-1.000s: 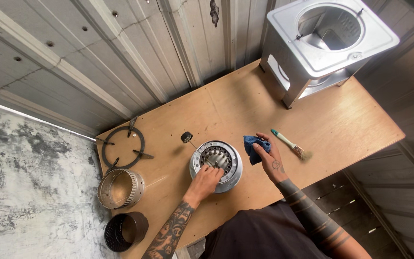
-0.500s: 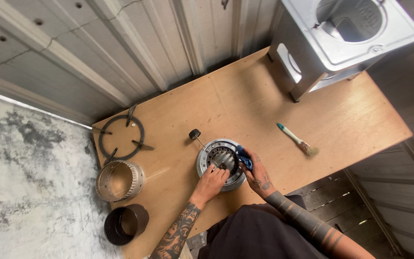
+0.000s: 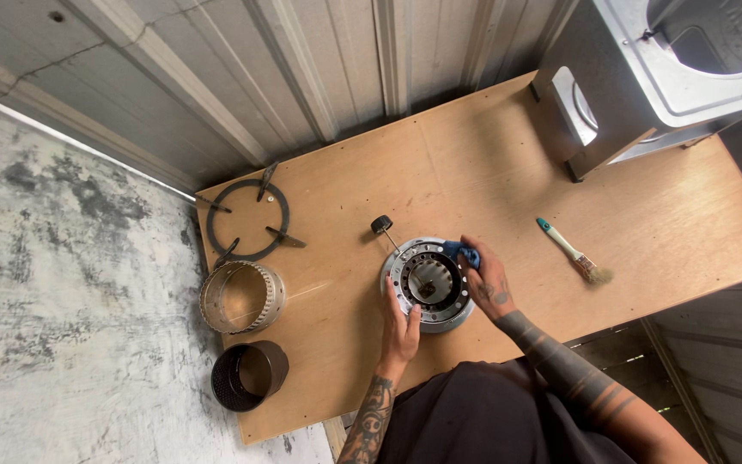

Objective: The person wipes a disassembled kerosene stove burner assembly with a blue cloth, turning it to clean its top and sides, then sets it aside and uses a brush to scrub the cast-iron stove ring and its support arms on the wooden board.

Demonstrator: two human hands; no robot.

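Head view: left hand steadies the round burner at table centre; right hand, at 3 o'clock, pinches a blue cloth. Hard wiping could slide the burner.

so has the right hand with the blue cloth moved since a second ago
Yes. The right hand brought the blue cloth from the table beside the round burner onto its rim, away from the paintbrush.
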